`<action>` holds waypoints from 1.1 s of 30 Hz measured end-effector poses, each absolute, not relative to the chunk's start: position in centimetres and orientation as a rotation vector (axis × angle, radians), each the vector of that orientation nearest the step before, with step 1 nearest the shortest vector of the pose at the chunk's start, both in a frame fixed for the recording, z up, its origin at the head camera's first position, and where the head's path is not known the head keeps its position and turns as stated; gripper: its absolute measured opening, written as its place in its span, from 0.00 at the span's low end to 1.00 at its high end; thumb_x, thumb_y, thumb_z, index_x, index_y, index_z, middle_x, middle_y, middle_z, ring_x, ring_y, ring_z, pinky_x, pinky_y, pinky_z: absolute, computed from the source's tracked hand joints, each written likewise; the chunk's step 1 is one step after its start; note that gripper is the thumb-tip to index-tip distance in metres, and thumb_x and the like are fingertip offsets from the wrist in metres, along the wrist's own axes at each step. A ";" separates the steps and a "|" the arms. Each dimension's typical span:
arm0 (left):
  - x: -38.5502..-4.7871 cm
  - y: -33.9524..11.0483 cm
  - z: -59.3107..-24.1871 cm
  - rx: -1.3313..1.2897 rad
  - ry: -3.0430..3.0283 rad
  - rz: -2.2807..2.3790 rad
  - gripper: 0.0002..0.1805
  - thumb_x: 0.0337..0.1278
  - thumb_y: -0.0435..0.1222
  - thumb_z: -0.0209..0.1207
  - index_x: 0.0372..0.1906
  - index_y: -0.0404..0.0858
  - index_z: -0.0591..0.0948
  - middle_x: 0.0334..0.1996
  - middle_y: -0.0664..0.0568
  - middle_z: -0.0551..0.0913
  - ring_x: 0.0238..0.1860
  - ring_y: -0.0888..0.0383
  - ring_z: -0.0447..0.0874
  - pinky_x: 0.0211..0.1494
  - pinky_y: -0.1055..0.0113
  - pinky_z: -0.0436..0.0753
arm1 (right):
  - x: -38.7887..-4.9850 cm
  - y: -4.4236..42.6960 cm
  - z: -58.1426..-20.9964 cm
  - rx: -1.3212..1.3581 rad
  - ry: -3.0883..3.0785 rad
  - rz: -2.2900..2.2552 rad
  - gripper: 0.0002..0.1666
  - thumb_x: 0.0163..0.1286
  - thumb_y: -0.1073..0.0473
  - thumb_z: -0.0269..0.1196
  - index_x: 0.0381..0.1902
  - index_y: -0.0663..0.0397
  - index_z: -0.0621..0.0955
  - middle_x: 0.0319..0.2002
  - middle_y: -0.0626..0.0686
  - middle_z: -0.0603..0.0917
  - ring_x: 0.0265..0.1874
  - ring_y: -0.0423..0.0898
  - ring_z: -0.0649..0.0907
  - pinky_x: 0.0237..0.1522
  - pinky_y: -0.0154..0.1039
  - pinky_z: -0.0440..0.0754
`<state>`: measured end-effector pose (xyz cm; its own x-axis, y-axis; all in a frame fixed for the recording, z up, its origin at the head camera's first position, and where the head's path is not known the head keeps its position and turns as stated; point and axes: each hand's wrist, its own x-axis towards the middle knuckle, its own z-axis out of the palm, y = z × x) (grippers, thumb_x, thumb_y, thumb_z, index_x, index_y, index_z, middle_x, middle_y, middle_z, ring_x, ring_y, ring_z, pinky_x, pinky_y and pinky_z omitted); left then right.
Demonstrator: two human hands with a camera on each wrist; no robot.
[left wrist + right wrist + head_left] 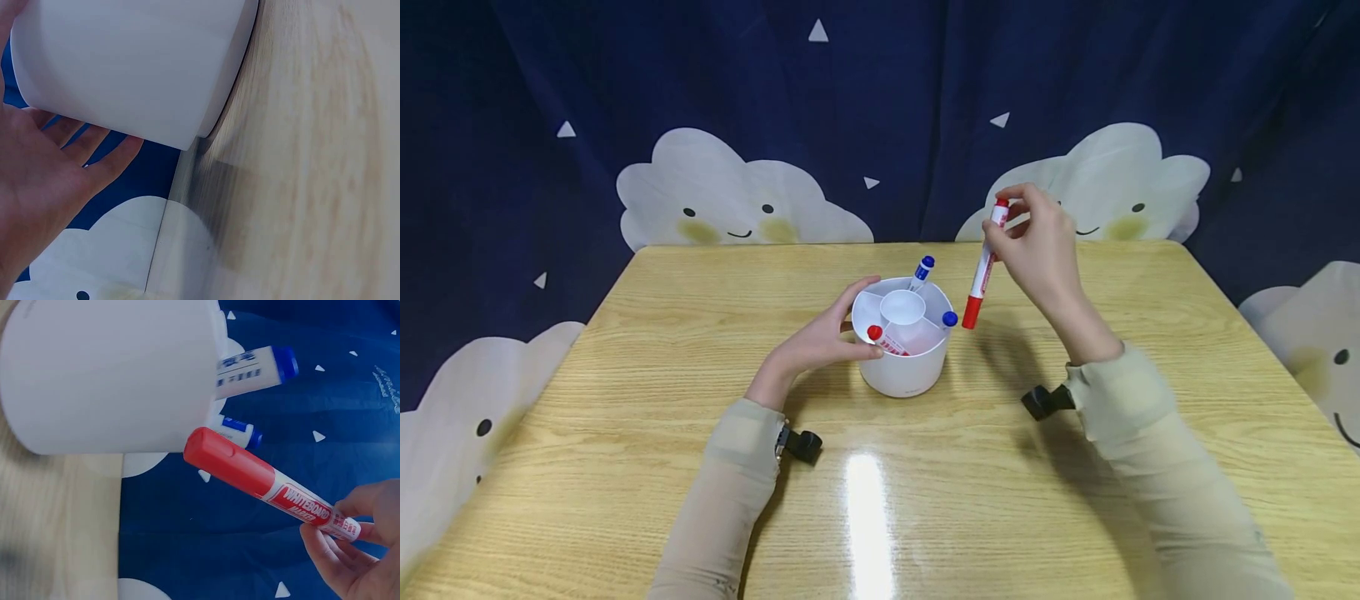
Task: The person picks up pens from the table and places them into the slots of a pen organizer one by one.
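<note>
A white round pen holder (901,375) with divided compartments stands on the table. My left hand (816,337) grips its left side, thumb at the front rim and fingers around the back. In it lean a red-capped marker (877,334), a blue-ended marker (922,272) at the back and another blue-ended marker (950,320) at the right. To the right of the holder, my right hand (1041,250) pinches a red whiteboard marker (984,268) by its upper end. This marker hangs tilted in the air, red cap downward, apart from the holder in the head view.
The light wooden table (647,400) reaches back to a dark blue curtain (910,100) printed with clouds and triangles. Black wrist-camera mounts sit at both sleeves. A bright reflection lies on the table near the front.
</note>
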<state>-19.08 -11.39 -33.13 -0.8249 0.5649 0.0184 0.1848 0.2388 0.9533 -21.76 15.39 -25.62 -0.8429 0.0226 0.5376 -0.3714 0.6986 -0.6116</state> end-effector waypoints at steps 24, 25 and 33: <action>-20.6 -11.8 -35.7 0.739 2.205 1.629 0.51 0.40 0.38 0.69 0.68 0.60 0.51 0.64 0.59 0.60 0.61 0.56 0.62 0.63 0.54 0.64 | -21.0 10.4 -21.8 0.514 -2.125 1.089 0.19 0.60 0.58 0.62 0.47 0.61 0.73 0.40 0.56 0.77 0.30 0.41 0.79 0.37 0.31 0.79; -20.7 -11.8 -35.7 0.742 2.207 1.630 0.51 0.40 0.38 0.69 0.68 0.60 0.51 0.64 0.59 0.60 0.61 0.56 0.62 0.63 0.54 0.64 | -21.0 10.1 -21.8 0.532 -2.122 1.095 0.19 0.60 0.58 0.63 0.47 0.61 0.73 0.40 0.56 0.77 0.30 0.42 0.79 0.37 0.32 0.80; -20.7 -11.8 -35.6 0.749 2.218 1.608 0.51 0.42 0.39 0.68 0.69 0.59 0.49 0.63 0.56 0.61 0.61 0.57 0.62 0.64 0.55 0.64 | -20.6 7.5 -22.6 0.653 -2.148 1.170 0.20 0.58 0.58 0.64 0.45 0.61 0.74 0.38 0.56 0.78 0.30 0.45 0.81 0.34 0.35 0.81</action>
<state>-20.66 -11.85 -35.61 -0.8187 0.5711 0.0596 0.2342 0.2374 0.9427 -20.62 7.45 -22.61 -0.6988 -0.1332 0.7028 -0.6627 0.4902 -0.5661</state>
